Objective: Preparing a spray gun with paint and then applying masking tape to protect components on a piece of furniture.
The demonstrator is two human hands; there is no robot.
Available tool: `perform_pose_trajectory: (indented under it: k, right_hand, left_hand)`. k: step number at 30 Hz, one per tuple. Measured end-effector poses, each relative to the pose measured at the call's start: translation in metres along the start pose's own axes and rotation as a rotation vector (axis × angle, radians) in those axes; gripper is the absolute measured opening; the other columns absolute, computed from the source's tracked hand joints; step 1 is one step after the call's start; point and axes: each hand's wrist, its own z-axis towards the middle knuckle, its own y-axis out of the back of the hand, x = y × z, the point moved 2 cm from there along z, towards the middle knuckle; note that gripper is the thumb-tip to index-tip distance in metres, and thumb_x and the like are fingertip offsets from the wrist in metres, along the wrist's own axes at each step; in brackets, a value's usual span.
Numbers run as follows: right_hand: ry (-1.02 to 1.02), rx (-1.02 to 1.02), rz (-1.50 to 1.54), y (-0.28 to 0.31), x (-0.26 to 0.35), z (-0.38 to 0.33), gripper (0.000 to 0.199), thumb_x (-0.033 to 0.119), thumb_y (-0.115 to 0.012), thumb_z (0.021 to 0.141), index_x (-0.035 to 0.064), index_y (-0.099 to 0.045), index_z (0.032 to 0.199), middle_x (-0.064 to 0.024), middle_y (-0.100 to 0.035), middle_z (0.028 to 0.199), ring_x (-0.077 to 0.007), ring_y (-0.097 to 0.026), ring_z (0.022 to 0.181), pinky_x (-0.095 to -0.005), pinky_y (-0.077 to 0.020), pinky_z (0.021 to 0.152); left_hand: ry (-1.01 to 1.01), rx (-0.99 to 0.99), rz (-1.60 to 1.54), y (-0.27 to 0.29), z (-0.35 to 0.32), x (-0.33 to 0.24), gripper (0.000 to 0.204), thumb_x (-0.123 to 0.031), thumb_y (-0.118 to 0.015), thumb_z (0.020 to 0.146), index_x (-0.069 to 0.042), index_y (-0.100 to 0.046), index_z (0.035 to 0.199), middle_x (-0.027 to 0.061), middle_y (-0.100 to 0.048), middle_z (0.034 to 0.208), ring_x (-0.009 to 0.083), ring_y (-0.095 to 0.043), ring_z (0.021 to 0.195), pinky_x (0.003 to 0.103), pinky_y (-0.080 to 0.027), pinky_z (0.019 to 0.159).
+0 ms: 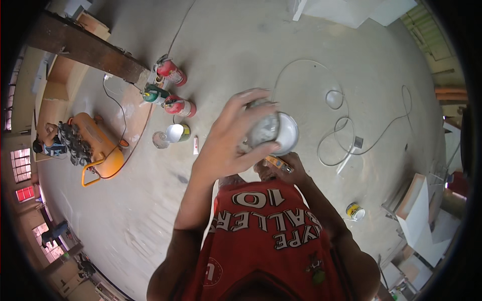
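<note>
My left hand [226, 135], raised in front of my chest, curls its fingers round a round, grey-smeared cup or lid [263, 126]. Just right of it, and partly behind it, shows a round white container [287, 133] with a pale rim. Below that container is my right hand [294, 169], closed on a yellow-orange tool with a metallic end [279, 163]. The tool's exact kind is not clear. Whether the right hand also supports the white container is hidden.
Red fire extinguishers [179, 106], a green cylinder [154, 94] and an open can [175, 133] stand on the left. Beyond is an orange air compressor [103, 145]. A thin hose [321, 161] loops on the right, near a yellow-labelled can [355, 211]. A person [50, 143] sits far left.
</note>
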Motion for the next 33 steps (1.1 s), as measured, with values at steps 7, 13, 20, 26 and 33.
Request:
perform_pose_trajectory:
  k: [7,13,20,26,33]
  right_hand:
    - [0.002,-0.158,-0.019,0.038,0.048,-0.043,0.044,0.011,-0.076,0.089,-0.0033,-0.064,0.128,-0.0237,-0.071,0.113,-0.0369,-0.073,0.100,-0.0410,-0.0571,0.088]
    - [-0.068,-0.156,0.163,0.052,0.070,-0.064,0.041,0.016,-0.074,0.093,-0.0037,-0.064,0.128,-0.0216,-0.071,0.113,-0.0356,-0.071,0.101,-0.0392,-0.0549,0.091]
    - [-0.053,-0.223,0.089,0.063,0.084,-0.076,0.042,0.025,-0.073,0.096,-0.0034,-0.066,0.126,-0.0200,-0.071,0.107,-0.0313,-0.071,0.096,-0.0380,-0.0544,0.087]
    - [-0.202,-0.185,0.172,0.068,0.087,-0.079,0.046,0.028,-0.074,0.096,-0.0031,-0.065,0.128,-0.0170,-0.072,0.103,-0.0248,-0.070,0.090,-0.0359,-0.0545,0.083]
    - [-0.190,-0.204,0.102,0.068,0.098,-0.070,0.039,0.022,-0.076,0.096,-0.0041,-0.066,0.124,-0.0087,-0.074,0.102,-0.0120,-0.067,0.092,-0.0307,-0.0542,0.084]
  left_hand:
    - [-0.216,0.260,0.316,-0.067,0.033,-0.088,0.052,-0.022,-0.081,0.081,-0.007,-0.066,0.128,0.0140,-0.059,0.133,0.0356,-0.056,0.123,0.045,-0.049,0.103]
    - [-0.271,0.304,0.302,-0.088,0.035,-0.112,0.049,-0.021,-0.077,0.083,-0.006,-0.063,0.127,0.0149,-0.059,0.131,0.0369,-0.055,0.124,0.045,-0.048,0.104]
    - [-0.362,0.433,0.272,-0.096,0.051,-0.118,0.045,-0.019,-0.075,0.085,-0.006,-0.061,0.125,0.0147,-0.058,0.129,0.0367,-0.055,0.122,0.044,-0.048,0.101]
    - [-0.419,0.561,0.214,-0.092,0.067,-0.106,0.041,-0.020,-0.074,0.086,-0.007,-0.061,0.123,0.0132,-0.058,0.129,0.0363,-0.054,0.123,0.045,-0.047,0.102]
    - [-0.532,0.661,0.141,-0.077,0.086,-0.098,0.042,-0.018,-0.074,0.086,-0.009,-0.061,0.124,0.0124,-0.058,0.129,0.0353,-0.055,0.122,0.045,-0.048,0.102]
